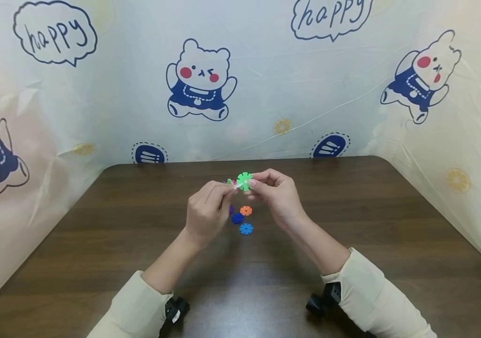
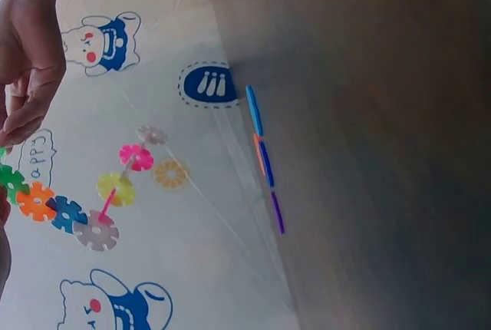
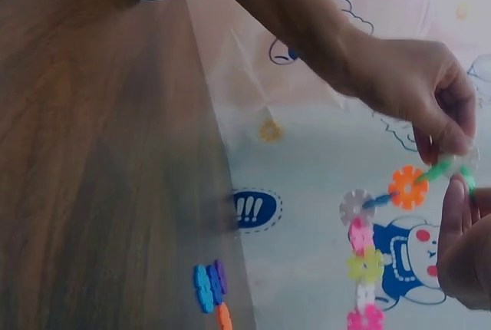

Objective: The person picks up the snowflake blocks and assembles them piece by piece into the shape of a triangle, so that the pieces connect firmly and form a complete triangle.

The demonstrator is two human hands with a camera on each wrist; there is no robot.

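Above the far part of the table, both hands meet at a chain of notched plastic discs. My right hand [image 1: 280, 197] pinches a bright green notched disc [image 1: 244, 181] between thumb and fingers. At its left, my left hand [image 1: 208, 211] pinches a whitish, see-through disc [image 3: 465, 163], partly covered by fingertips. The two discs touch; whether they are slotted together I cannot tell. From the hands a linked row hangs, with an orange disc [image 2: 36, 202], a blue disc [image 2: 67, 213], a clear disc [image 2: 97, 230], a yellow disc [image 2: 116, 189] and a pink disc [image 2: 136, 157].
Loose discs lie on the brown table [image 1: 139, 263] below the hands: orange [image 1: 246, 211], dark blue [image 1: 237, 218], light blue [image 1: 246, 229] and purple [image 1: 232, 209], partly hidden by the left hand. A printed cloth [image 1: 257, 94] with bears hangs behind and beside the table.
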